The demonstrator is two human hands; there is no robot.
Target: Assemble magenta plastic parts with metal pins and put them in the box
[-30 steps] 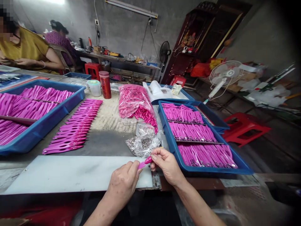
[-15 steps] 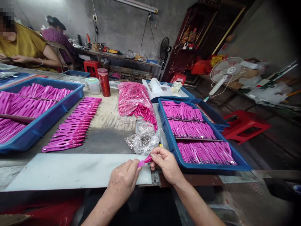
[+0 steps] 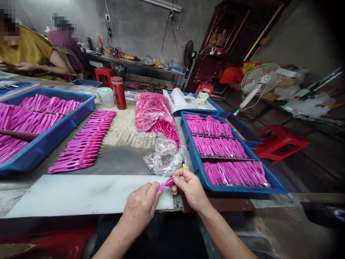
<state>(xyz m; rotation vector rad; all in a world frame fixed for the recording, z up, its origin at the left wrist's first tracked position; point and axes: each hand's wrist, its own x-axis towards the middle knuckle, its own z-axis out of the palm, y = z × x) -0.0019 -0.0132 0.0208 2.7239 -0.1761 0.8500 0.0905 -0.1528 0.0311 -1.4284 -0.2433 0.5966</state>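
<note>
My left hand [image 3: 141,207] and my right hand [image 3: 190,187] meet at the table's near edge, both pinched on one small pink plastic piece [image 3: 165,184]. Its paler end is in my left fingers, its darker tip in my right. Just beyond lies a crinkled clear bag of small metal parts [image 3: 165,161]. A blue tray [image 3: 198,163] of pink pieces in rows stands right of my right hand.
A row of pink pieces [image 3: 84,142] lies on the table, left of a clear bag of pink parts [image 3: 155,115]. Another blue tray [image 3: 54,135] sits far left. A red flask [image 3: 118,92] and a cup stand behind. Two people sit at the back left.
Both hands stay pinched on the pink piece. The view has shifted slightly; nothing else has visibly moved.
</note>
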